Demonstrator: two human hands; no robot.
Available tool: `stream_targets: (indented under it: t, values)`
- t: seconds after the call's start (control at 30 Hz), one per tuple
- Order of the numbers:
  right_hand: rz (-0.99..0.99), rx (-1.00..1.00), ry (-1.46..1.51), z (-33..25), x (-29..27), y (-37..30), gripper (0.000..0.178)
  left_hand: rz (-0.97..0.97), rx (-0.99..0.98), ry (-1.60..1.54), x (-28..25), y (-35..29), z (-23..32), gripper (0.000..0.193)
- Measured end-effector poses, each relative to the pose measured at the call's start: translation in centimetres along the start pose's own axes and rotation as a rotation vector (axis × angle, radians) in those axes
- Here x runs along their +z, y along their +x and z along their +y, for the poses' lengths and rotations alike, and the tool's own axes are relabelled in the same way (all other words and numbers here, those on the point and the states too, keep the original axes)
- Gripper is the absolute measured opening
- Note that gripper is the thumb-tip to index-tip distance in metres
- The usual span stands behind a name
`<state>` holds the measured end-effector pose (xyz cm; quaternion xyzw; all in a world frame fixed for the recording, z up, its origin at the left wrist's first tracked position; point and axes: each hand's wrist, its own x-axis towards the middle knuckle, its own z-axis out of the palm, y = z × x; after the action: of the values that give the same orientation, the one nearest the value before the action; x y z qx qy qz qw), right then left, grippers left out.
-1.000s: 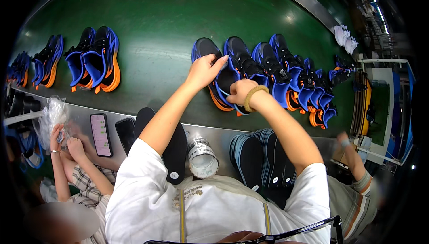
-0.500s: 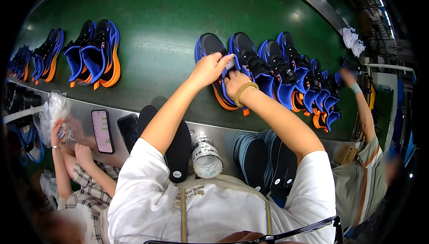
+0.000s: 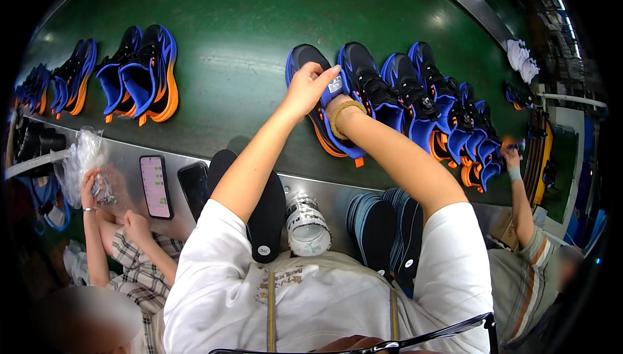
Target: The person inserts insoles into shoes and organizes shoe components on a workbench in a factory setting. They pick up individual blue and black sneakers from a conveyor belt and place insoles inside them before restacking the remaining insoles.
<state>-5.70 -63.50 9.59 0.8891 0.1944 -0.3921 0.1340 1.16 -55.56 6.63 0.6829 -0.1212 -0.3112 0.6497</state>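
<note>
A black and blue sneaker with an orange sole stands on the green work surface, toe pointing away from me. My left hand is closed on its tongue, thumb beside the small pale label, pulling the tongue up. My right hand reaches down into the shoe's opening up to the wrist, where a tan band sits. Its fingers are hidden inside, so I cannot see what they hold. A matching sneaker stands close on the right.
Several like sneakers line up to the right, and more pairs stand at left. On the metal ledge are two phones, a clear jar and black insole stacks. Co-workers sit left and right; one's hand touches the far-right shoes.
My right hand has gone deeper into the shoe, its fingers now out of sight. My left hand keeps its grip on the tongue. The right co-worker's hand has come nearer the shoe row.
</note>
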Motion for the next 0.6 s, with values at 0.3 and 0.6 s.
stream_targets:
  t: [0.3, 0.6]
  values:
    - [-0.208, 0.019, 0.544, -1.1, 0.4, -3.3, 0.057, 0.061, 0.850, 0.935, -0.3, -0.8, 0.2, 0.022]
    - [1.008, 0.409, 0.803, -7.3, 6.4, -9.0, 0.020, -0.056, 0.814, 1.099, -1.3, -3.0, 0.9, 0.029]
